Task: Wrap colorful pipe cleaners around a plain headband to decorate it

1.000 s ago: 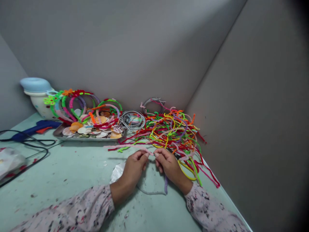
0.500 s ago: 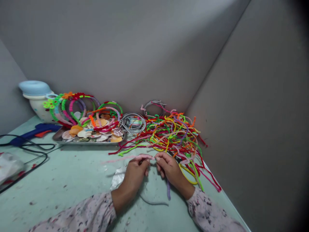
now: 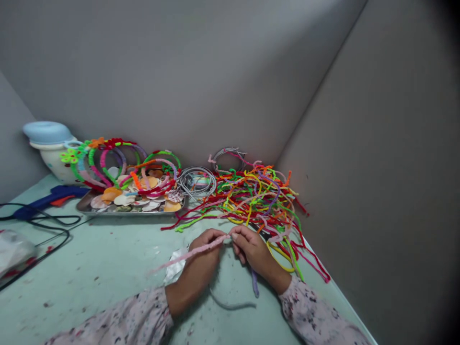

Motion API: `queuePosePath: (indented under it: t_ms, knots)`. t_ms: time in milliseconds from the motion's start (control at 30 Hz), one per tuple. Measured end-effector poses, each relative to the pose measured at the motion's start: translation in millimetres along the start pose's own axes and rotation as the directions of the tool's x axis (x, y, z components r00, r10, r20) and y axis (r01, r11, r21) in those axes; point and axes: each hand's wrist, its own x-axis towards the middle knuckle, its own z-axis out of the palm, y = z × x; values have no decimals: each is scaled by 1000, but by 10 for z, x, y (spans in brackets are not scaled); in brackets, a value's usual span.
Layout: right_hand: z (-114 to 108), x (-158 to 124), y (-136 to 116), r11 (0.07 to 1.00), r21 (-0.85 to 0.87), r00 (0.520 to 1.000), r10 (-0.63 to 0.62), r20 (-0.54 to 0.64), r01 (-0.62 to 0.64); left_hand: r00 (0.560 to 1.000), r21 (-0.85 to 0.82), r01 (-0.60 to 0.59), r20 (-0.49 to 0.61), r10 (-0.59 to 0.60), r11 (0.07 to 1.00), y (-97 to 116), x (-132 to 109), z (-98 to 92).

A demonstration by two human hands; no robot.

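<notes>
In the head view, my left hand point(image 3: 204, 254) and my right hand point(image 3: 251, 247) meet over the table with fingers closed. My right thumb and forefinger pinch one end of a fuzzy pink pipe cleaner point(image 3: 192, 253). Its long tail lies across the back of my left hand and sticks out to the left. My left fingers are curled around a thin grey wire, mostly hidden; a bent grey end point(image 3: 232, 305) emerges below that hand. A purple fuzzy end point(image 3: 255, 283) hangs below my right hand. Whether both ends belong to one piece is hidden.
A tangled pile of coloured pipe cleaners point(image 3: 255, 196) lies beyond my right hand. Left of it are coiled grey wire hoops point(image 3: 197, 183) and a metal tray point(image 3: 129, 214) of shells and fuzzy headbands. A blue glue gun point(image 3: 46, 200), its black cord and a lidded jar point(image 3: 53, 158) stand far left.
The pink pipe cleaner's tail has swung down and toward me, from behind my left hand to across its back. My hands stay nearly in place; the view has shifted slightly.
</notes>
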Motion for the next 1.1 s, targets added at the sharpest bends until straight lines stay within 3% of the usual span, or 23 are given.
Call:
queuePosePath:
  t_ms: [133, 333, 700, 867, 1100]
  knots:
    - [-5, 5, 2, 1000, 9, 1000, 2, 5, -2, 998, 34, -55, 36, 54, 998, 27, -21, -10]
    - [-9, 30, 22, 999, 50, 1000, 20, -2, -20, 969, 258, -249, 62, 241, 934, 6, -13, -44]
    - [-30, 79, 46, 995, 82, 998, 54, 17, -55, 980, 207, -200, 32, 198, 958, -7, 69, -82]
    - [-39, 73, 50, 997, 68, 999, 41, 29, -43, 962, 195, -273, 54, 267, 942, -47, 53, -85]
    - [-44, 72, 43, 997, 52, 998, 59, 28, -61, 933, 323, -360, 146, 330, 875, -55, 61, -131]
